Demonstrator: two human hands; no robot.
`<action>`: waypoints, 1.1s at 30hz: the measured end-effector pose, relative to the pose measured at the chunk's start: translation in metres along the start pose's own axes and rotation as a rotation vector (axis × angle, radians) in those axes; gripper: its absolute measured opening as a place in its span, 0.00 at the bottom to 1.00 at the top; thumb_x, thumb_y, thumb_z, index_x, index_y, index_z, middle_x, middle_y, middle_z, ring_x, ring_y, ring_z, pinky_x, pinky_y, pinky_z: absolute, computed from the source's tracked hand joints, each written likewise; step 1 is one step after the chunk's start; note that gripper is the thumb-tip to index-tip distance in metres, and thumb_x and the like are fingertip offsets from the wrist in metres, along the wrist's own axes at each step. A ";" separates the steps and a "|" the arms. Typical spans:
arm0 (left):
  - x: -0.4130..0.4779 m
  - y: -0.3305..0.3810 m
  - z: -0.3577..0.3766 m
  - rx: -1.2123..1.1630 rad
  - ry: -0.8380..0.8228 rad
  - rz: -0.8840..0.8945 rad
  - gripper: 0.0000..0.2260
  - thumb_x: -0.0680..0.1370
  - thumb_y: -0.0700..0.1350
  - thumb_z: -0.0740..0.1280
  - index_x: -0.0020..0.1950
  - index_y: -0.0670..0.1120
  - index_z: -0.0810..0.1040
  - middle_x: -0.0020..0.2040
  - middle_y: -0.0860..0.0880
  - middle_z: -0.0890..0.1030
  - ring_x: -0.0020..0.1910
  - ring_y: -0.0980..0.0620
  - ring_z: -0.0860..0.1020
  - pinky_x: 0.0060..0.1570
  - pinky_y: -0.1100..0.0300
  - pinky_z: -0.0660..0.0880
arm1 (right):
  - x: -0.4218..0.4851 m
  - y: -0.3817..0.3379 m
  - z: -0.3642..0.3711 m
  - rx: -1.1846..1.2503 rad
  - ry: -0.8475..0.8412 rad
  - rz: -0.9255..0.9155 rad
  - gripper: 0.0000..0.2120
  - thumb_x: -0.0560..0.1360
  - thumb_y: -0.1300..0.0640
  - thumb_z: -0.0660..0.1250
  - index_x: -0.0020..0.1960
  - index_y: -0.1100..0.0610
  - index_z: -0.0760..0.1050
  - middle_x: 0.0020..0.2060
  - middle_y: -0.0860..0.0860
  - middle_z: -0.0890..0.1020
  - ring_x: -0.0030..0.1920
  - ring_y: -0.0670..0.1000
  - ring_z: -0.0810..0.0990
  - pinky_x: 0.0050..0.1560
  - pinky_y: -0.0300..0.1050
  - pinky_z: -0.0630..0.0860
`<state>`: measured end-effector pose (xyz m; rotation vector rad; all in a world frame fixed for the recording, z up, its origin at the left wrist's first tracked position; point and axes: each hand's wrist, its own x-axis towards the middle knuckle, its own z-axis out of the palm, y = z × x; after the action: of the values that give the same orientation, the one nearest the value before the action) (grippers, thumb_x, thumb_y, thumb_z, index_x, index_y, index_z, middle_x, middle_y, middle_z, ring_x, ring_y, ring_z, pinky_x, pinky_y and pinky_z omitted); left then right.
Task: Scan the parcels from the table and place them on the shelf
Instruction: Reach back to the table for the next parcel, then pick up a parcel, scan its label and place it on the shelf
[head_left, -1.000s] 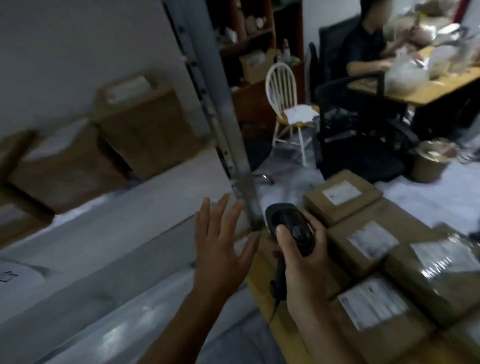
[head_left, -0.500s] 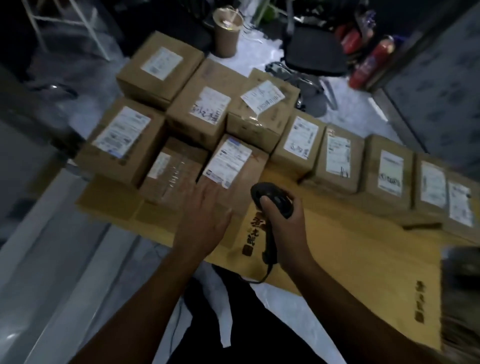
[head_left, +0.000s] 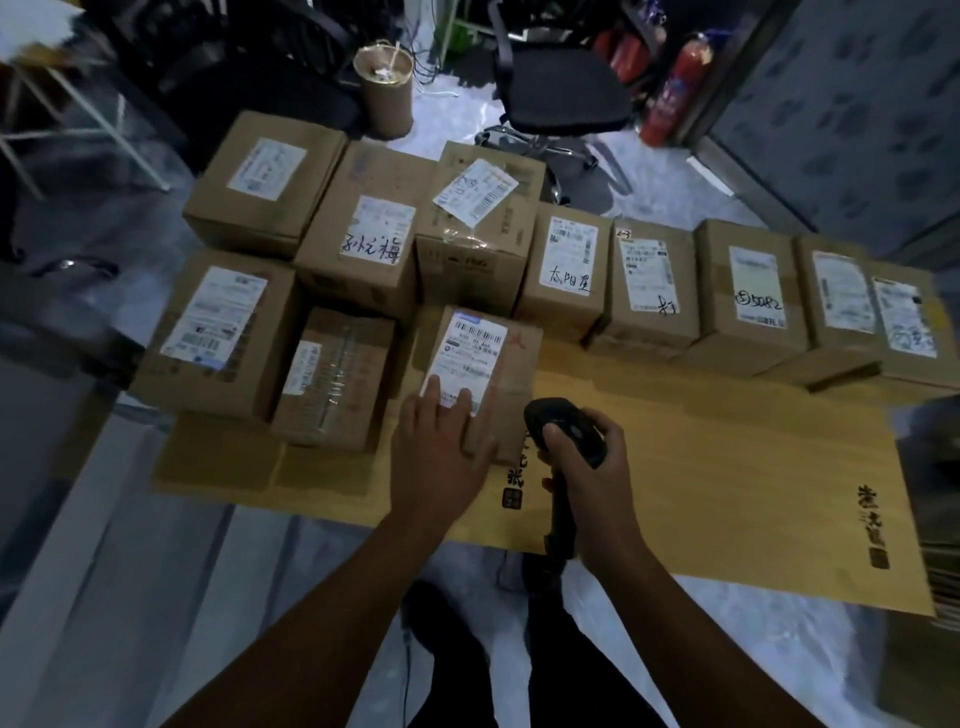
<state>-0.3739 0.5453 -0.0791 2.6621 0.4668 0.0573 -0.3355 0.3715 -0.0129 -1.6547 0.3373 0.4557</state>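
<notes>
The left hand (head_left: 441, 457) lies flat on the near end of a small cardboard parcel (head_left: 488, 374). Its fingers (head_left: 434, 395) are spread and open, and their tips rest on the lower edge of the white shipping label (head_left: 467, 358); they press on the top and do not close around the box. This parcel stands at the front of the group, on the table (head_left: 727, 478), just beside the scanner.

The right hand (head_left: 592, 467) is closed around the handle of a black handheld scanner (head_left: 563, 428). The thumb lies on top of the rounded head, and the head is close to the right side of the parcel. I cannot tell if it touches the box. A dark cable hangs down from the handle.

The table is covered with flat yellow-brown cardboard sheets, smooth, with black printed characters near the front edge. Behind the touched parcel there are many more parcels (head_left: 566, 275), packed side by side in rows. All are rectangular boxes of brown corrugated cardboard, and each has a white paper label on top; some labels carry black handwriting. One box on the left (head_left: 337, 374) is wrapped with shiny clear tape, which makes wrinkles on its surface.

Further back on the pale floor stand a brown cardboard cylinder (head_left: 384, 88), a black office chair (head_left: 561, 88) and a red fire extinguisher (head_left: 675, 88).
</notes>
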 end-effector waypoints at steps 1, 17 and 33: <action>-0.007 0.007 0.003 -0.009 0.007 -0.012 0.29 0.80 0.64 0.61 0.75 0.48 0.74 0.78 0.39 0.66 0.73 0.36 0.67 0.65 0.41 0.72 | 0.000 0.002 -0.007 -0.001 0.011 0.009 0.23 0.77 0.46 0.76 0.68 0.40 0.70 0.65 0.47 0.79 0.62 0.55 0.83 0.54 0.54 0.83; -0.031 0.026 0.033 -0.579 0.084 -0.392 0.59 0.57 0.68 0.80 0.82 0.55 0.57 0.77 0.51 0.59 0.76 0.51 0.60 0.67 0.50 0.69 | 0.041 0.021 -0.057 0.032 -0.124 0.061 0.27 0.77 0.48 0.75 0.72 0.44 0.69 0.63 0.42 0.79 0.62 0.49 0.83 0.53 0.49 0.82; -0.067 0.074 0.033 -1.239 0.162 -0.596 0.41 0.70 0.29 0.79 0.77 0.52 0.67 0.69 0.47 0.80 0.67 0.46 0.80 0.59 0.46 0.81 | 0.065 0.006 -0.078 0.021 -0.446 0.069 0.24 0.78 0.53 0.76 0.70 0.45 0.72 0.61 0.46 0.82 0.58 0.46 0.85 0.55 0.48 0.84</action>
<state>-0.4098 0.4465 -0.0754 1.2608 0.8835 0.2756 -0.2732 0.2959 -0.0415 -1.4748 0.0668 0.8508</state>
